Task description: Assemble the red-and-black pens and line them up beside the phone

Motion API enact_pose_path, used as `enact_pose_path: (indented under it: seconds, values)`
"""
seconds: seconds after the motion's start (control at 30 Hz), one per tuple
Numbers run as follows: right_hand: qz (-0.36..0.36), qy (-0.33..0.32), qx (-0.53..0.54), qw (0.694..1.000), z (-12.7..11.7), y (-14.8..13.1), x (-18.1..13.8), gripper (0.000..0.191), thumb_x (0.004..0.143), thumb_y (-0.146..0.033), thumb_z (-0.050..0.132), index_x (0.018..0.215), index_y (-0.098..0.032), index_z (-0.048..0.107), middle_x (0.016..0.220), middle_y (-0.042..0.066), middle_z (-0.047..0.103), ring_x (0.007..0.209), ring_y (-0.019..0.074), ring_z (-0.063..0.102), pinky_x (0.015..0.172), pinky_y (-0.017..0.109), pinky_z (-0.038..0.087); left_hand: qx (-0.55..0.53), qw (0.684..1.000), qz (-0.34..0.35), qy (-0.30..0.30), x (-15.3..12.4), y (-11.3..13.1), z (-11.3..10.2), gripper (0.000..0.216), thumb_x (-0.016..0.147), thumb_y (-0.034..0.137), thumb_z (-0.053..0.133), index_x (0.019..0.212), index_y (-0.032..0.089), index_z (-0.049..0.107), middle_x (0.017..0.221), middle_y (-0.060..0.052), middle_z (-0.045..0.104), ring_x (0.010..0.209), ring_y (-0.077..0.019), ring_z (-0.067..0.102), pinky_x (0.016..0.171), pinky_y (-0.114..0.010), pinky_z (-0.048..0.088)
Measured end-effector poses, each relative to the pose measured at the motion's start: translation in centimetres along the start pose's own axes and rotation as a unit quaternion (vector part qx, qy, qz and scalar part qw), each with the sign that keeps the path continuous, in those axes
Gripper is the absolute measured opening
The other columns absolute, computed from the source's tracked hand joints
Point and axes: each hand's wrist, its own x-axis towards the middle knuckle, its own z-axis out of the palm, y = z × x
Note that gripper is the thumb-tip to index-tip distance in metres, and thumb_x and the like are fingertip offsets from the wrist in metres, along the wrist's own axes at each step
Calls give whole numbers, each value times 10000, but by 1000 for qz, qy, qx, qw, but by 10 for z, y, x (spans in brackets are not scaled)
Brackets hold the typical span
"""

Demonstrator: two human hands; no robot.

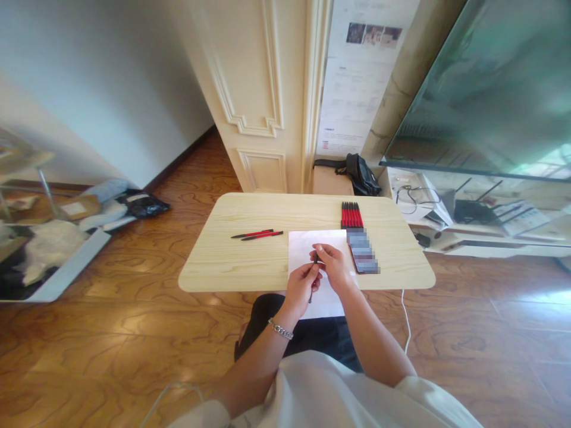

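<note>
Over the sheet of white paper (307, 244), both hands are closed on one slim dark pen (311, 297). My left hand (302, 285) wraps the lower part of it, and its thin end sticks out below the fingers. At the upper end, the fingertips of my right hand (333, 263) pinch it. The pen's middle is hidden by my fingers. Two red-and-black pens (262, 236) lie side by side on the table to the left of the paper. Several more red-and-black pens (352, 215) lie in a tight row behind a phone (363, 252), its screen blurred.
The light wood-look table (232, 261) has rounded corners, and the paper hangs over its near edge toward my lap. A black bag (362, 174) rests behind it. A white cable (405, 321) hangs at the right. A large screen (491, 89) stands above a white cabinet.
</note>
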Motion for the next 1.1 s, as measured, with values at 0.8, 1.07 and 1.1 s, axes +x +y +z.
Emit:
enact_pose_path:
  seconds: [0.8,1.07,1.1]
  values:
    - [-16,-1,-40,999,-3,-1,1,325,720,-479,687,812,-171,645,730,30,630,668,136,570,622,270,472,17,1000,12,-12,0,-2,-3,313,781,443,645,827,134,632,649,-1,535,503,-61,425,436,-196,259]
    - [7,-13,-40,999,-4,-1,2,372,741,-504,654,913,-174,667,803,61,661,736,166,599,645,292,484,12,1000,14,-9,0,-4,-4,306,783,438,646,824,135,635,647,-3,538,499,-62,423,439,-200,270]
    - [-2,-10,-44,999,-4,-1,2,355,728,-492,674,891,-177,661,777,47,652,715,155,590,640,285,481,11,1000,14,-10,1,-4,-4,305,785,437,644,839,136,638,649,-3,538,500,-62,422,439,-199,269]
